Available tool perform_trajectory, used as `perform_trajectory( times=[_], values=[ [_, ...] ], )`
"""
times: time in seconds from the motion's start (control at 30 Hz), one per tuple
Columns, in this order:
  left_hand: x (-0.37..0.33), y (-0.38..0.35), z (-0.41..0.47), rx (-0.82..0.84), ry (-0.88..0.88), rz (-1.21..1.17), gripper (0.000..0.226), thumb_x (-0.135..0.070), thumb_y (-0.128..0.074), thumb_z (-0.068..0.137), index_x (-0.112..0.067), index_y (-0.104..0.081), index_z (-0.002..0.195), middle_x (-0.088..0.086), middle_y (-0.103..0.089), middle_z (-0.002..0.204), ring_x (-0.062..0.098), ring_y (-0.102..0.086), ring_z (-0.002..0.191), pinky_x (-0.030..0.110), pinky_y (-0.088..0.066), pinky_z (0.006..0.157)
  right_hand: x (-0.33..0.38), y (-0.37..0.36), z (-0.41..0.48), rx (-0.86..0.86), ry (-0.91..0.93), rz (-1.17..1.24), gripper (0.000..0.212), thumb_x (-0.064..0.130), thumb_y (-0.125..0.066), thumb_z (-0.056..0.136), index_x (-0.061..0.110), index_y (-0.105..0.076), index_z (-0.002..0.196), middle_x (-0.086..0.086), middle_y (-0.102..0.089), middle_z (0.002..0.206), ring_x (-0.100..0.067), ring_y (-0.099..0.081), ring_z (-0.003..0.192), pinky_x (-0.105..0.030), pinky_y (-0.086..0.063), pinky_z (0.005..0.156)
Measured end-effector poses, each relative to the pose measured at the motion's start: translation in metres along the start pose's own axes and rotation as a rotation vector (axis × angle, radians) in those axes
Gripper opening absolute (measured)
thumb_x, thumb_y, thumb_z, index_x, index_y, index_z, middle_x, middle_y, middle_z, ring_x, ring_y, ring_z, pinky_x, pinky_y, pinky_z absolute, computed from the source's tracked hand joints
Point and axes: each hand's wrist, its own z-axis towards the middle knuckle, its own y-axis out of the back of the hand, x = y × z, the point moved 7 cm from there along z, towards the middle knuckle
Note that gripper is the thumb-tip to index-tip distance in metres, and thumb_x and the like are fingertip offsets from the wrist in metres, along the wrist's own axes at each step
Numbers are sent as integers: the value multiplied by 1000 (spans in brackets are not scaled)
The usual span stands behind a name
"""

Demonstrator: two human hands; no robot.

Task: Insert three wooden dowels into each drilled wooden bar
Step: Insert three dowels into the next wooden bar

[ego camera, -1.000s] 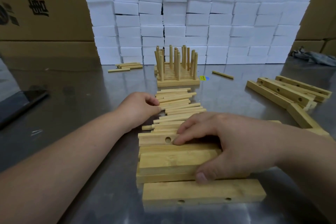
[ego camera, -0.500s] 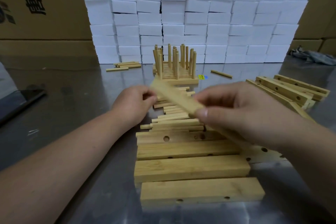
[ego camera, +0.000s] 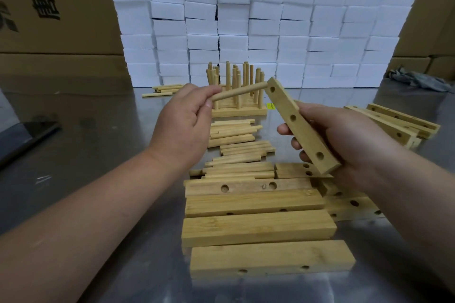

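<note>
At the near edge of the worktop, a row of spare bars lies flat, side by side, none with dowels in them.

Above these, the right grip has its fingers curled round the lower half of the drilled bar. The bar is held clear of the worktop, tilted, holed face toward the camera. Three holes show, all empty.

The left grip pinches one dowel by its near end between thumb and fingertips. The dowel's free tip is just beside the bar's topmost hole, not yet seated.

Step in hand, as judged: first of three insertions into this bar. The next move calls for lining the tip up square with the hole, then pushing along the dowel's axis while the right grip braces the bar. A slanted entry would likely jam.

Below the hands, loose dowels lie heaped. Beyond them stands a finished block of bars with upright dowels. More bars are stacked at the right. White foam blocks wall the back.
</note>
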Motion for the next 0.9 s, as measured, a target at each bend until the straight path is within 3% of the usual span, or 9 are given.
perform_trajectory(
  times=[0.2,0.47,0.77,0.9],
  values=[
    [-6,-1,-2,15,-39,76,35,-19,-40,91,-6,-61,117,-6,-51,93,-2,-47,77,0,-34,72,-1,-4,1,52,15,58,28,20,-40,95,24,-63,110,-1,-70,71,-8,-55,50,-20,-45,44],
    [-8,1,-2,-5,-57,133,26,-14,-48,94,-6,-62,114,-4,-50,88,-2,-47,76,0,-34,70,0,-5,3,47,54,9,31,21,-48,93,26,-60,121,0,-71,73,-7,-56,51,-20,-45,43],
    [-13,3,-2,-19,-51,155,25,-15,-47,94,-7,-64,112,-17,-44,79,-3,-45,73,-1,-32,67,2,-8,-1,51,75,58,28,18,-53,90,24,-60,117,-1,-71,69,-4,-61,52,-17,-45,44],
    [-11,4,-2,-20,-40,156,25,-16,-48,94,-8,-64,111,-5,-51,84,-4,-45,74,4,-34,68,3,-9,-2,62,77,84,29,17,-54,89,23,-59,117,-2,-71,69,-4,-62,52,-16,-45,44]
  ],
)
